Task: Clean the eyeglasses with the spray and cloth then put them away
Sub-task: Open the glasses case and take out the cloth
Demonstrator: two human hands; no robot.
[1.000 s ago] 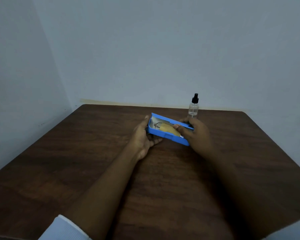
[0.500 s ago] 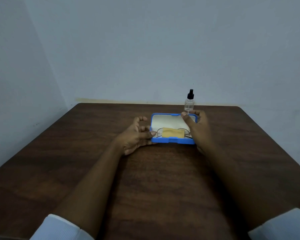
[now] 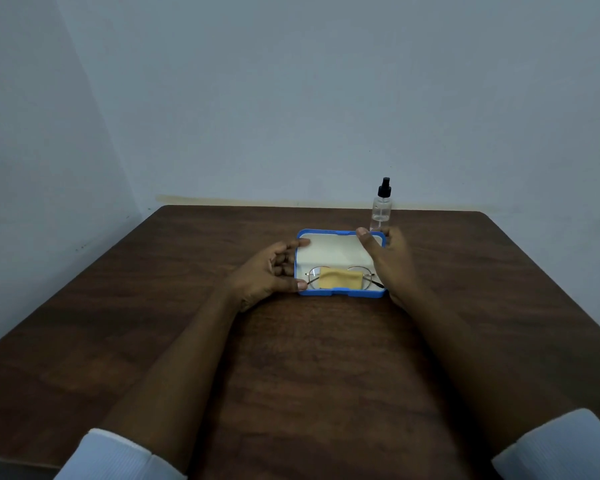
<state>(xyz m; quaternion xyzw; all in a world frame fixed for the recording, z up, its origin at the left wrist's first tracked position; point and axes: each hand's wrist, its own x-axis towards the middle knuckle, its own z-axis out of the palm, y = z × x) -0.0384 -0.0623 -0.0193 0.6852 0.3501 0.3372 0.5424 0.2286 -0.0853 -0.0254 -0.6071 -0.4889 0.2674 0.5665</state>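
Centrally placed on a dark wooden table (image 3: pixel 291 358): a blue glasses case (image 3: pixel 340 292), lid swung open toward twelve o'clock, pale lining showing. Inside the near half, wire-rimmed eyeglasses (image 3: pixel 357 273), largely covered by a folded yellow cloth (image 3: pixel 340 279) lying across both lenses; only the outer lens rims and part of one dark temple tip at four o'clock visible. Hard to tell whether the temples are folded.

At nine o'clock of the case, left hand (image 3: pixel 267 271), fingers spread and curled, one fingertip against the lid's upper left corner, thumb tip at the near left corner; palm turned toward the case wall, not clearly clamped on it. At three o'clock, right hand (image 3: pixel 388 258), open and flat along the case's right edge, thumb tip resting on the lid's upper right corner, the right end of the case hidden behind it.

Just beyond that hand, at one o'clock from the case, a clear spray bottle (image 3: pixel 382 207) with black nozzle, upright, base hidden by fingers. Both forearms bare, white cuffs cut off at the frame's bottom edge.
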